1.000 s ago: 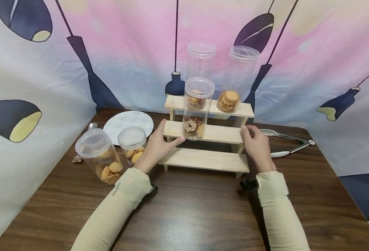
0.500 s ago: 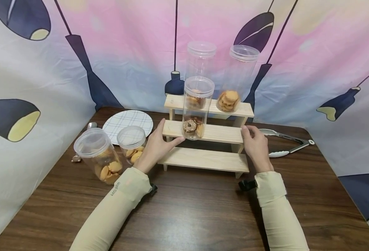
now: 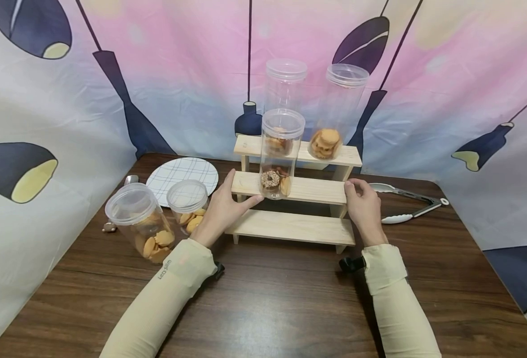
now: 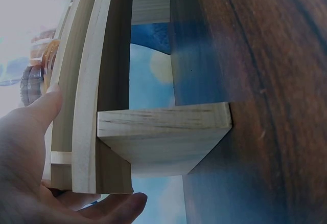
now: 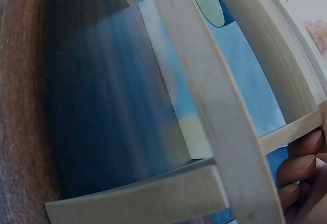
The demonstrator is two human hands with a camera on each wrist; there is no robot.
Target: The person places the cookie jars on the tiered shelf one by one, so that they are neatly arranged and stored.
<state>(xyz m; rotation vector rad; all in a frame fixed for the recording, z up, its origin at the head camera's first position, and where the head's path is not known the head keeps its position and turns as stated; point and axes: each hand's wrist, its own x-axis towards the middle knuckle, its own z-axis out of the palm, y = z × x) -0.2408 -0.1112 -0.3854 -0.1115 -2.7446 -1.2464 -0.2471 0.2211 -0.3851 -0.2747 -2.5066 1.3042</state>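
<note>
Wooden stand (image 3: 299,229): three-stepped, upright on the desk (image 3: 267,303). Left grip (image 3: 222,211) held the left end of the middle shelf (image 3: 319,189), thumb along the front; right grip (image 3: 365,209) pinched the right end, fingertips curled in. Neither hand carried a jar.

Change over the last second: next to none. Hands, stand and jars matched the earlier frames but for a slight drift of the view. This suggested the stand was being steadied or squared rather than carried.

Front jar (image 3: 282,151) stood on the middle shelf, left of centre, a ring cookie inside; left thumb tip close by its base, contact unclear. Rear jar (image 3: 285,92) and right jar (image 3: 345,104) stood on the top shelf.

Further out: wide jar (image 3: 140,221) and short jar (image 3: 188,199) to the left, plate (image 3: 178,171) behind; tongs (image 3: 397,219) right of the stand.
</note>
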